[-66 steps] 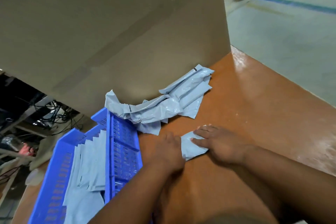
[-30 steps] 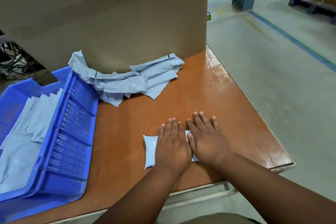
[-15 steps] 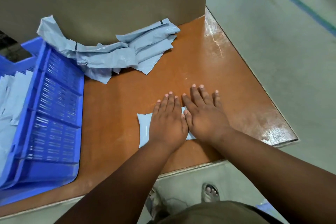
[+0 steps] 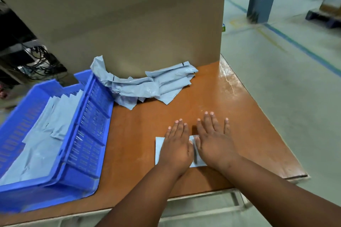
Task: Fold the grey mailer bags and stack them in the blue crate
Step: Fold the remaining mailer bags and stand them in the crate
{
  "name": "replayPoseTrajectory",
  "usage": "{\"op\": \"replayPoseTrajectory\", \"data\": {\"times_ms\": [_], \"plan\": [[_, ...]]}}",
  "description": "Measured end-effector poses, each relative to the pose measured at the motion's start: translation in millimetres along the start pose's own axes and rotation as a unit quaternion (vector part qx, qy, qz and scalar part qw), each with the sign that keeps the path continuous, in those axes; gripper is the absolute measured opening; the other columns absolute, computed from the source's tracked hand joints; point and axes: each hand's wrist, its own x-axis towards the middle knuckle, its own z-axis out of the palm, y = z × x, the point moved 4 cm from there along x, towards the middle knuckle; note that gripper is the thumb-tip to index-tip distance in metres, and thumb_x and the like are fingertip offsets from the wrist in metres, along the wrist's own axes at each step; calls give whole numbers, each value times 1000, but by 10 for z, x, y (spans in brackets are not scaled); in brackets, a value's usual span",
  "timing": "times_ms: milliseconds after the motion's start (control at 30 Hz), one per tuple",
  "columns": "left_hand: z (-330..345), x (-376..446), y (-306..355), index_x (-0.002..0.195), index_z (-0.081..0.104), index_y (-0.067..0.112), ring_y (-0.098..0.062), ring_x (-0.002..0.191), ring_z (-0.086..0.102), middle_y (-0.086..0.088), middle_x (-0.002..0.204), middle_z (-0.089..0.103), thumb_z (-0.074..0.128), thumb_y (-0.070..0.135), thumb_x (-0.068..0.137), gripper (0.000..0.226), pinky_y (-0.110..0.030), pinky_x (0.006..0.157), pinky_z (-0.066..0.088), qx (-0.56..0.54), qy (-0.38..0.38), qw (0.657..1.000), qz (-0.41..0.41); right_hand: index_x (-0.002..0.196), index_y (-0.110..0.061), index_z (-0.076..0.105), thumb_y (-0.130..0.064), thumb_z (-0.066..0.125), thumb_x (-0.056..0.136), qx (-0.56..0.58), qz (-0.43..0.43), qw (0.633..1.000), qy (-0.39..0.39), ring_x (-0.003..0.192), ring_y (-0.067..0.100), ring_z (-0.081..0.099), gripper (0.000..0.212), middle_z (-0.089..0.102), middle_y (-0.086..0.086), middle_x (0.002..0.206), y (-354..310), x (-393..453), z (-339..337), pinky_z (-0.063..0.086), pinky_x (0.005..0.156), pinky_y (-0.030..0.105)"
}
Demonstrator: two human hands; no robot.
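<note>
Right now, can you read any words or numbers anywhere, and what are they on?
No readable text anywhere.
Cardboard box: plain, no print showing.
Unfolded mailer bags: short black marks only, no letters.
Blue crate: no label visible.
Small green thing behind the box: too small and blurred to read.

Two seconds ago the left hand [image 4: 177,150] and right hand [image 4: 214,143] were creasing the folded mailer bag [image 4: 159,145] with curled fingers; now both lie flat, side by side, pressing it onto the tabletop [image 4: 230,97].
</note>
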Motion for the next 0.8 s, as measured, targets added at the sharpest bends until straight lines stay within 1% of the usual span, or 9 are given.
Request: {"op": "replayPoseTrajectory", "data": {"times_ms": [33, 100, 167, 233, 300, 433, 633, 700, 800], "plan": [[-13, -26, -57, 168, 24, 10, -22, 165, 3, -9, 178, 10, 6, 46, 96, 83, -43, 134, 3, 2, -4, 1000, -10, 170, -17, 13, -48, 9, 107, 1, -15, 1000, 13, 163, 33, -14, 70, -7, 15, 177, -80, 13, -23, -9, 127, 65], [15, -124, -158, 169, 20, 11, -21, 165, 0, -8, 178, 7, 0, 47, 93, 87, -40, 134, -1, 15, -23, 999, -27, 168, -15, 23, -44, 5, 102, 6, -58, 998, 9, 164, 34, -8, 75, 0, 15, 178, -269, 24, 43, -6, 128, 64], [74, -196, -221, 169, 19, 13, -20, 165, 0, -8, 178, 9, -2, 48, 96, 83, -40, 134, 0, 21, -21, 999, -33, 166, -15, 34, -45, 3, 99, 18, -85, 996, 3, 164, 33, 1, 79, 10, 14, 177, -380, 14, 200, -2, 130, 61], [130, -234, -258, 168, 24, 12, -20, 165, 6, -8, 177, 15, 4, 46, 103, 76, -41, 134, 3, 19, -7, 999, -32, 164, -18, 39, -46, 10, 103, 33, -78, 996, -6, 164, 32, 13, 73, 23, 12, 175, -388, -7, 316, 3, 131, 59], [188, -233, -296, 166, 29, 12, -21, 164, 12, -9, 176, 21, 11, 44, 106, 71, -42, 134, 7, 14, 9, 999, -28, 164, -23, 37, -46, 18, 106, 37, -72, 997, -6, 162, 32, 19, 65, 27, 11, 174, -363, -2, 360, 5, 130, 60], [236, -194, -376, 168, 24, 15, -17, 164, 5, -5, 178, 13, 15, 44, 105, 70, -39, 133, 2, -6, 10, 999, -32, 163, -32, 33, -49, 21, 105, 32, -70, 997, -4, 161, 35, 19, 62, 24, 10, 174, -352, 64, 356, 6, 128, 63], [277, -168, -432, 170, 19, 18, -16, 164, -1, -3, 178, 8, 17, 43, 105, 70, -43, 134, 2, 10, -1, 999, -31, 164, -44, 23, -55, 19, 106, 35, -61, 997, -29, 163, 35, 7, 59, 11, 5, 178, -322, 86, 349, -2, 123, 71], [277, -208, -486, 170, 14, 19, -15, 164, -3, -2, 179, 5, 17, 47, 107, 69, -46, 133, 4, 22, -7, 999, -27, 165, -45, 18, -60, 16, 105, 32, -63, 997, -33, 163, 35, 4, 61, 7, 5, 178, -298, 65, 337, -4, 123, 71], [280, -303, -646, 171, 8, 23, -13, 164, -10, 1, 179, -1, 14, 58, 108, 72, -48, 133, 2, 35, -21, 999, -34, 167, -46, 8, -72, 9, 101, 16, -63, 997, -42, 164, 34, 0, 70, 1, 3, 179, -199, 9, 321, -5, 123, 71]]}}
